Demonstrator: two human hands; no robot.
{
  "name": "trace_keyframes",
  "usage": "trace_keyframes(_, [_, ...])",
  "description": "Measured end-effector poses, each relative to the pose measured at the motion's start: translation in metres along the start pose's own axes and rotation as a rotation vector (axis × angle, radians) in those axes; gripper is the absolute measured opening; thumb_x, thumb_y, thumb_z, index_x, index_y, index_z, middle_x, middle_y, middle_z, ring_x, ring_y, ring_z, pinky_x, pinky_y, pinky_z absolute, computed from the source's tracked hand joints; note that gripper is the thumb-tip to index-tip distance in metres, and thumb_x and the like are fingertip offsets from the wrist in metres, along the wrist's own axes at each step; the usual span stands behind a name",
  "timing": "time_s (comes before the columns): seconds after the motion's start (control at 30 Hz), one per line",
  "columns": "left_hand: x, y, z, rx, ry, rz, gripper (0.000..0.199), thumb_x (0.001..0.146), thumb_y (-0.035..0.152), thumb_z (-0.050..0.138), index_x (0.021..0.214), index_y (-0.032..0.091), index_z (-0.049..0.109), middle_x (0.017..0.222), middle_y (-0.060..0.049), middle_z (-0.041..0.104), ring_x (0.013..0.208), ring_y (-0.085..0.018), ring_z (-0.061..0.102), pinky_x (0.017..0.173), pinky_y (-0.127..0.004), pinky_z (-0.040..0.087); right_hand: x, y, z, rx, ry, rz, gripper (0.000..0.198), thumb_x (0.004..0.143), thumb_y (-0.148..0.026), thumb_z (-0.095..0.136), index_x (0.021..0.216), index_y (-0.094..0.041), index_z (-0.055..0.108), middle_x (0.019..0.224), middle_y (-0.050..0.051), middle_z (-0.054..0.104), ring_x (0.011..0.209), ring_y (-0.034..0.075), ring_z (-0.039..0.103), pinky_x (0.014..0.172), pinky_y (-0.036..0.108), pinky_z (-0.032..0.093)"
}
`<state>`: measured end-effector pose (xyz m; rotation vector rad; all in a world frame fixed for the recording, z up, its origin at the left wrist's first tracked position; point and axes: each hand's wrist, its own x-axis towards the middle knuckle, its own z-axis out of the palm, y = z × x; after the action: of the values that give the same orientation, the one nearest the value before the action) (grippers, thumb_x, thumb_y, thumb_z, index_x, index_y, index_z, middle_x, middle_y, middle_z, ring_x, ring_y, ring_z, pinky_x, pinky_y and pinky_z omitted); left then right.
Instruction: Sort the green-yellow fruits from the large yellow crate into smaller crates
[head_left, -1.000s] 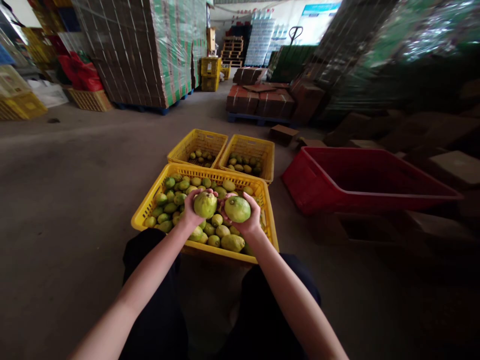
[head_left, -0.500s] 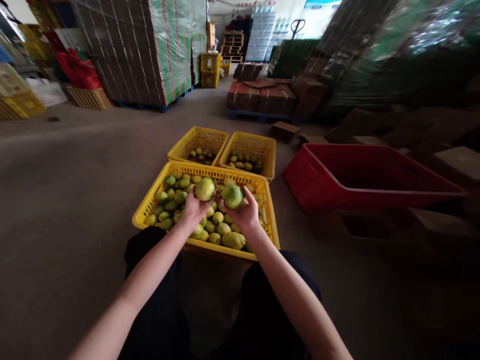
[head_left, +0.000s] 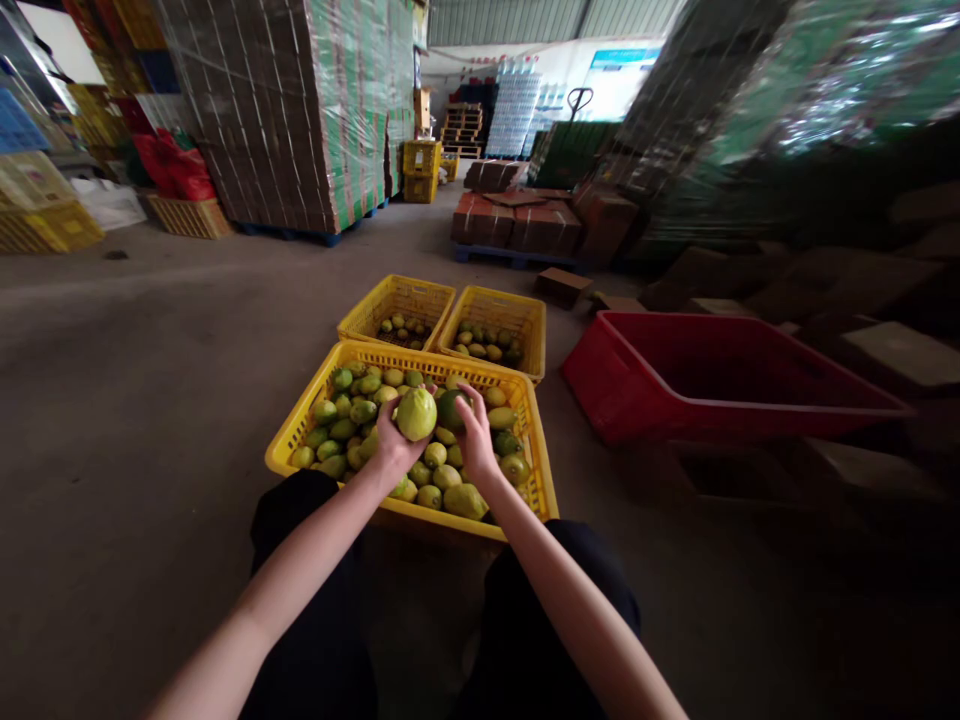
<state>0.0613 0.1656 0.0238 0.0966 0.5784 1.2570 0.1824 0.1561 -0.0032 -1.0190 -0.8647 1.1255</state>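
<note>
The left hand cups a round yellow-green fruit, the right hand a round dark-green fruit, above a slatted yellow plastic crate that would likely catch either.

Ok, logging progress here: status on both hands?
Left hand holding yellow-green round fruit. Right hand holding dark-green round fruit. Both over yellow slatted plastic crate of fruit. Nothing visibly in the way.

One round yellow-green fruit rests in the left hand; just beside, the right hand holds one dark green fruit, partly hidden.
</note>
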Motion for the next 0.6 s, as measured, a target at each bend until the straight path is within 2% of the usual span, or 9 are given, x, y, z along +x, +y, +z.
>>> trace_keyframes(0.07, [0.002,-0.006,-0.001,0.006,-0.015,0.017,0.032,0.088,0.029,0.05,0.11,0.021,0.071,0.097,-0.007,0.079,0.11,-0.026,0.072,0.09,-0.035,0.059,-0.003,0.006,-0.002,-0.222,-0.052,-0.073,0.05,0.082,-0.061,0.066,0.121,-0.031,0.067,0.136,0.006,0.058,0.141,0.03,0.043,0.12,0.051,0.035])
trace_keyframes(0.13, [0.004,-0.011,-0.003,0.026,-0.032,0.032,0.03,0.085,0.026,0.053,0.107,0.02,0.073,0.096,-0.005,0.078,0.111,-0.025,0.071,0.089,-0.032,0.059,-0.006,0.01,-0.003,-0.372,-0.102,-0.104,0.058,0.079,-0.067,0.067,0.123,-0.03,0.069,0.146,0.008,0.048,0.148,0.032,0.033,0.125,0.052,0.026])
trace_keyframes(0.27, [0.007,-0.016,-0.013,0.123,-0.021,0.101,0.022,0.084,0.023,0.059,0.101,0.022,0.073,0.096,-0.003,0.076,0.11,-0.022,0.07,0.091,-0.028,0.056,-0.014,0.008,-0.001,-0.51,-0.233,-0.25,0.072,0.065,-0.068,0.081,0.123,-0.027,0.069,0.157,0.011,0.037,0.151,0.038,0.029,0.124,0.053,0.027])
trace_keyframes(0.37, [0.005,-0.017,-0.02,0.163,0.032,0.172,0.015,0.089,0.028,0.061,0.099,0.024,0.071,0.089,0.0,0.074,0.103,-0.021,0.071,0.089,-0.027,0.055,-0.021,0.002,0.005,-0.563,-0.338,-0.408,0.068,0.064,-0.059,0.087,0.12,-0.026,0.069,0.151,0.014,0.049,0.147,0.04,0.037,0.124,0.057,0.025])
trace_keyframes(0.47, [0.001,-0.016,-0.019,0.159,0.025,0.178,0.015,0.094,0.036,0.059,0.099,0.026,0.07,0.087,0.001,0.074,0.103,-0.022,0.071,0.089,-0.03,0.056,-0.029,0.0,0.013,-0.583,-0.311,-0.46,0.058,0.066,-0.05,0.088,0.115,-0.026,0.069,0.131,0.013,0.067,0.142,0.039,0.045,0.124,0.061,0.023])
trace_keyframes(0.53, [0.002,-0.012,-0.013,0.16,0.001,0.153,0.018,0.094,0.039,0.059,0.098,0.025,0.069,0.086,-0.001,0.074,0.102,-0.025,0.072,0.088,-0.033,0.057,-0.035,-0.001,0.016,-0.536,-0.245,-0.435,0.055,0.067,-0.046,0.088,0.114,-0.026,0.068,0.123,0.012,0.071,0.142,0.038,0.045,0.121,0.059,0.03])
trace_keyframes(0.6, [0.005,-0.006,-0.006,0.158,-0.021,0.121,0.022,0.093,0.043,0.061,0.097,0.023,0.068,0.082,-0.002,0.073,0.099,-0.027,0.073,0.085,-0.035,0.058,-0.038,-0.004,0.017,-0.456,-0.193,-0.402,0.054,0.066,-0.04,0.089,0.114,-0.026,0.067,0.12,0.01,0.071,0.135,0.037,0.052,0.114,0.053,0.041])
